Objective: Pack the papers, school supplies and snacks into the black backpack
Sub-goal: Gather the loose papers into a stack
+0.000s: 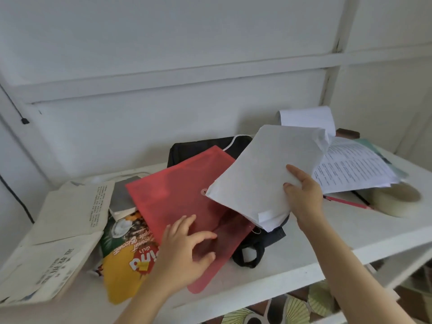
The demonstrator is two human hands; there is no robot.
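Pinching a stack of white papers (264, 174) in the right grip (304, 197), just above the black backpack (194, 148) on the counter (327, 235). Resting the left grip (184, 251), fingers spread wide, on the red folder (177, 195) covering the backpack.

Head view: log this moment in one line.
right hand holds paper stack | left hand touches red folder | black backpack lies under red folder

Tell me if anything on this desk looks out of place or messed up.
The red folder lies askew across the black backpack, covering much of it. The paper stack gripped by the right hand has a crumpled, curled far corner. The snack bag is partly buried under the folder.
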